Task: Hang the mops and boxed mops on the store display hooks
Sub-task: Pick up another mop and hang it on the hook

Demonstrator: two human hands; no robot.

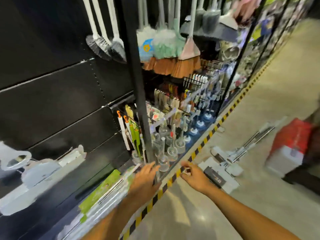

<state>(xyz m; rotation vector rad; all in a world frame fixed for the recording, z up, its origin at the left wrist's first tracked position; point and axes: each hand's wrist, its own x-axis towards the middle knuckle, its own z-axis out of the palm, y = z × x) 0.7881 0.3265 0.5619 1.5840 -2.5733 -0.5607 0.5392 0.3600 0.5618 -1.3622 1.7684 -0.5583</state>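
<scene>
Bright indoor light, heavy motion blur, edges perhaps warped.

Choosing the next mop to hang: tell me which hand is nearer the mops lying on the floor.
Right. The right hand is beside the floor mops; the left hand is farther off, beyond the striped tape.
</scene>
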